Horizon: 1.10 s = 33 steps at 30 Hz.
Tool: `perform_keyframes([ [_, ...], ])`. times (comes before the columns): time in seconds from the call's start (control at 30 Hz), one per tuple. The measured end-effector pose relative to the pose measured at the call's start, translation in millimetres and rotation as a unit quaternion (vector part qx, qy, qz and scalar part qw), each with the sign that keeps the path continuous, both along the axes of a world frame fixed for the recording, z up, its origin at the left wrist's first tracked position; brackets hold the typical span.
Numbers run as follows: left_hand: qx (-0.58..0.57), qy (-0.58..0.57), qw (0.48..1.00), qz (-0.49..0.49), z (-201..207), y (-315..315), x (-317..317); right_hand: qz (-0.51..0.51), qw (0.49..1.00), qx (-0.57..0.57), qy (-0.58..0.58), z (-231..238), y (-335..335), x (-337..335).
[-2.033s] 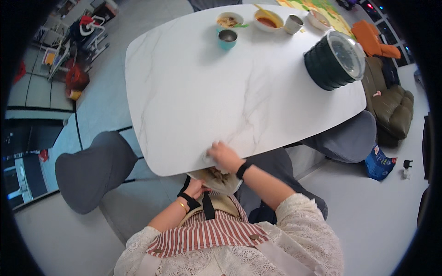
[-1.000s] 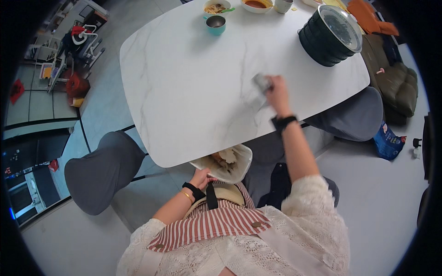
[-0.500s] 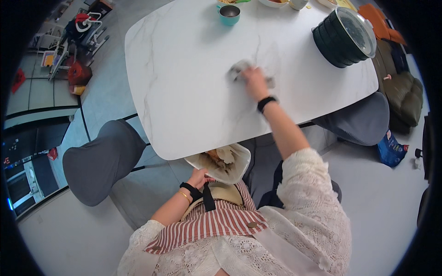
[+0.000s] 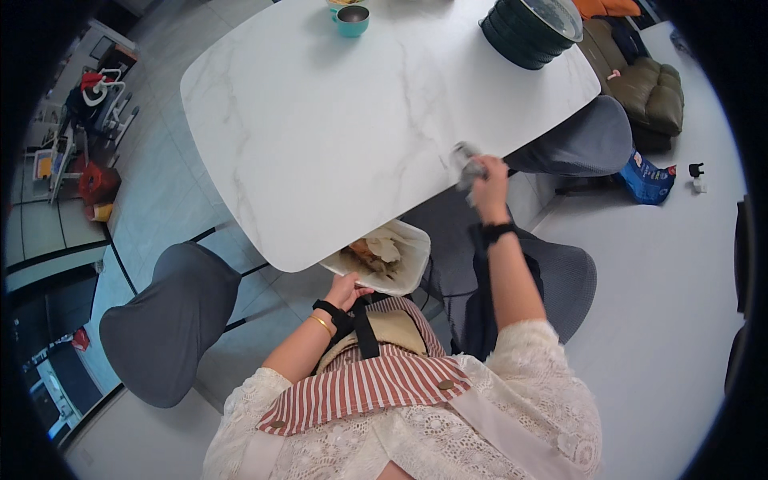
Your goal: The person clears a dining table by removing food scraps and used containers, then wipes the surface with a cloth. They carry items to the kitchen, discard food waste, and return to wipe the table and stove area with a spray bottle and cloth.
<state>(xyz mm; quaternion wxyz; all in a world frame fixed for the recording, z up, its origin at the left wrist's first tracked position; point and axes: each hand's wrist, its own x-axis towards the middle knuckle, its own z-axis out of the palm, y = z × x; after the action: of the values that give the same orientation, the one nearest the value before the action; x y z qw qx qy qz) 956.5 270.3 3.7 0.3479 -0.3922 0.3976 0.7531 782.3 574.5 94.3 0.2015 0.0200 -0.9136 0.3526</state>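
Note:
My right hand (image 4: 490, 188) is closed on a crumpled grey cloth (image 4: 466, 166) at the near right edge of the white marble-patterned table (image 4: 320, 136). Part of the cloth lies over the tabletop's rim. My left hand (image 4: 350, 291) grips the near rim of a white bin (image 4: 414, 264), held tilted just under the table's near edge. Inside the bin are crumpled pale tissues (image 4: 384, 250) and brownish scraps. The fingers of my left hand are partly hidden by the bin's wall.
A teal cup (image 4: 352, 22) and a dark green stacked container with a clear lid (image 4: 528, 32) stand at the table's far side. Grey-covered chairs (image 4: 172, 320) flank the table, one on the right (image 4: 576, 140). A blue bag (image 4: 646, 178) lies on the floor at right.
My right hand has drawn the cloth from the middle of the table toward me and right, to the near edge. The view has shifted; my left hand still holds the bin.

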Motion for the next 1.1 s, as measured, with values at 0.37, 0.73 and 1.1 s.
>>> perform_keyframes([
  [0.37,0.012,0.006,1.0,-0.009,4,20,-7,0.257,0.954,-0.028,-0.152,-61,-135,84],
  [0.73,-0.007,-0.027,0.997,0.068,-2,-15,25,0.255,0.947,-0.167,-0.099,40,-108,19],
  [1.1,0.003,-0.013,0.987,0.158,-14,-79,88,0.271,0.938,0.093,-0.194,9,-169,-6],
])
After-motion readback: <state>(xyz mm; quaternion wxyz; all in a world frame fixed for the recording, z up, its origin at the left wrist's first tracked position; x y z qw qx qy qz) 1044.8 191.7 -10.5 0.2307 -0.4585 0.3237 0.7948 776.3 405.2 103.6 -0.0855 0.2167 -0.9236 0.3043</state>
